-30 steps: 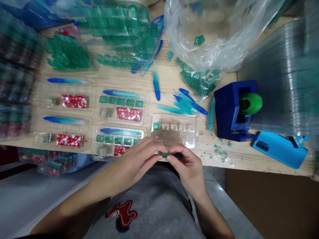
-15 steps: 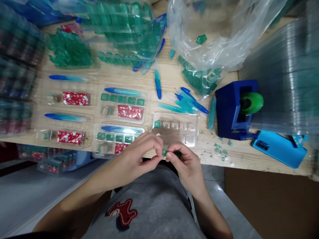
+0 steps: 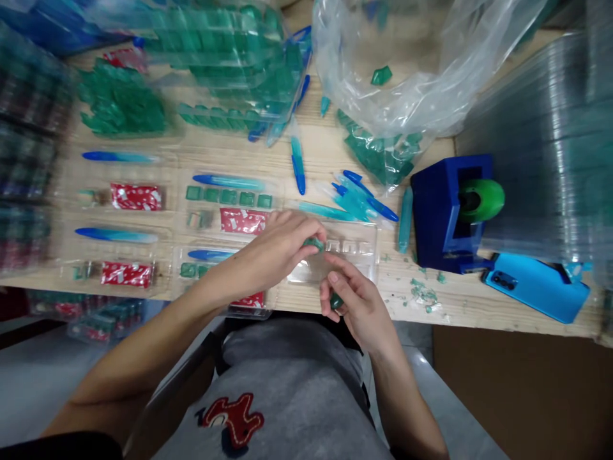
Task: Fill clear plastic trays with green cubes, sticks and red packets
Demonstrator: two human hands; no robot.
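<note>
My left hand [image 3: 292,246] pinches a small green cube [image 3: 313,243] over the left part of a clear plastic tray [image 3: 368,259]. My right hand [image 3: 357,297] is just below the tray, its fingers curled round a dark green piece [image 3: 336,300]. The two hands are apart. To the left, a filled tray holds a blue pen [image 3: 230,183], a row of green cubes [image 3: 228,197] and a red patterned packet [image 3: 243,220]. My left forearm covers part of another filled tray below it.
Loose blue pens [image 3: 359,198] lie behind the tray. A blue tape dispenser [image 3: 433,214], a blue phone [image 3: 536,287] and stacked clear trays [image 3: 531,153] stand right. A plastic bag [image 3: 397,102] and green pieces [image 3: 122,99] lie farther back.
My left hand has moved up and away from my right hand, carrying a green cube over the tray. My right hand has shifted slightly, and the camera view has moved a little.
</note>
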